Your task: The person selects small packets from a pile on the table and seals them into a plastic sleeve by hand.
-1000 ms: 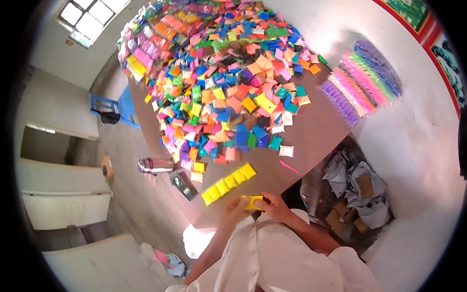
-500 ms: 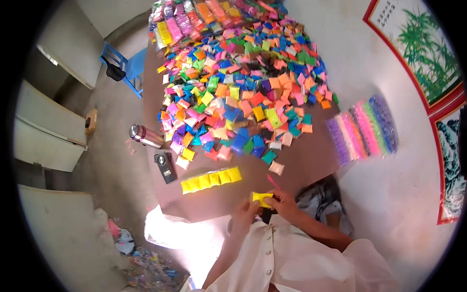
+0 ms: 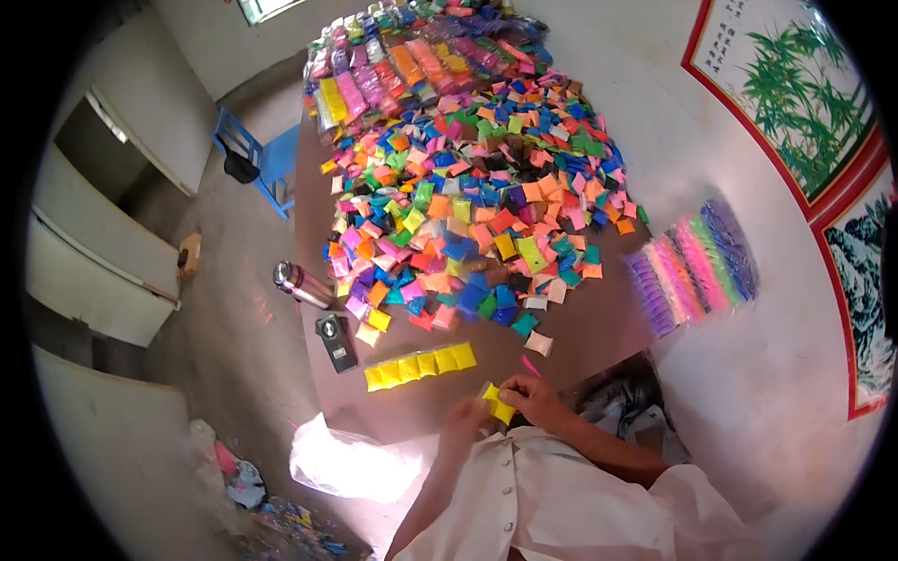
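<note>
My right hand [image 3: 535,400] is closed on a small yellow packet [image 3: 499,405], pinching its upper right side near the table's front edge. The packet hangs tilted between my hands in front of the white shirt. My left hand [image 3: 463,417] is at the packet's left side, blurred, so whether its fingers grip it is unclear. Ahead and to the left, a joined strip of yellow packets [image 3: 421,366] lies flat on the brown table [image 3: 599,323]. A thin pink strip [image 3: 531,366] rests just beyond my right hand.
A big heap of small coloured packets [image 3: 468,206] covers the table's middle, with bagged strips [image 3: 407,65] behind. A steel flask [image 3: 302,284] and a black device [image 3: 335,342] stand at the left edge. Multicoloured strips [image 3: 692,271] overhang the right edge. A blue chair [image 3: 271,159] is beyond.
The yellow packet has turned from level to tilted between my hands. My left hand has shifted slightly down and left and is blurred. The whole view has shifted with the head.
</note>
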### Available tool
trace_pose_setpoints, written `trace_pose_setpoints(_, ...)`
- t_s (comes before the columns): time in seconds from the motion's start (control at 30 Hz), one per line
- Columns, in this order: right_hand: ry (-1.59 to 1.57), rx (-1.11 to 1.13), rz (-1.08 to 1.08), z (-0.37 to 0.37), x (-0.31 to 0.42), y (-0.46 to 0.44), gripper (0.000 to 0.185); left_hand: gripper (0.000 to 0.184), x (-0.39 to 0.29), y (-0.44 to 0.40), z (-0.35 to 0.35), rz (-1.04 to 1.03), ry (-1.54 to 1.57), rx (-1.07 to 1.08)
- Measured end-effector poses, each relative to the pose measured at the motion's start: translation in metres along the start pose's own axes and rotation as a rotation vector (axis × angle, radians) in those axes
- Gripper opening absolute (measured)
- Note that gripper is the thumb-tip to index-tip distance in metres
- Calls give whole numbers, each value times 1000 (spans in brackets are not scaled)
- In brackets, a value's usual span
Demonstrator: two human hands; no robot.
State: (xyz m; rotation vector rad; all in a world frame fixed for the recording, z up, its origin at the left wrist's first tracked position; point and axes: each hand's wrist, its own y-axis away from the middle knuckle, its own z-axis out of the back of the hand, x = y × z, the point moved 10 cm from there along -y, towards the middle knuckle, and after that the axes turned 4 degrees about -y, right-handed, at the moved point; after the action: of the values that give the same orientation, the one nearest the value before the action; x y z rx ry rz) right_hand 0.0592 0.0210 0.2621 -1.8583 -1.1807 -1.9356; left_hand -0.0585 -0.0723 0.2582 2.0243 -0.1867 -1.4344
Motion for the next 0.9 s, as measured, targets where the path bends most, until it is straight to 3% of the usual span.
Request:
trace_pose_setpoints(0.17, -139, -198, 105, -19, 5, 0, 19, 19, -29, -5, 29, -25, -41, -8)
trace_pose_setpoints(0.27, -239, -227, 69, -36, 5, 0, 19, 20, -54, -9, 39, -136, -233, 144)
trace_pose_setpoints(0.33, -255, -182, 76, -45, -3, -5, 18, 19, -65, -16, 44, -355, -688, 206)
trace_pose_setpoints(0.37, -245, -129, 74, -53, -9, -8, 18, 19, -69, -16, 47, -354, -716, 213)
trace_pose_setpoints(0.43, -298, -183, 113, -58, -22, -15, 18, 18, -49, -24, 65, -11, -604, 180)
trace_pose_setpoints(0.5, -361, -242, 143, -67, -36, -18, 18, 34, -68, -21, 51, -459, -965, 308)
trace_pose_setpoints(0.57, -374, -395, 163, -65, -48, -18, 17, 39, -31, -32, 77, 111, -904, 226)
trace_pose_setpoints(0.73, -595, -442, 109, -69, -70, -13, 16, 39, -47, -31, 43, 87, -937, 300)
trace_pose_setpoints(0.83, -601, -413, 53, -61, -71, 1, 15, 35, -30, -35, 36, 78, -659, 366)
trace_pose_setpoints(0.9, -552, -386, 34, -52, -66, 4, 16, 32, 8, -53, 51, 16, -935, 439)
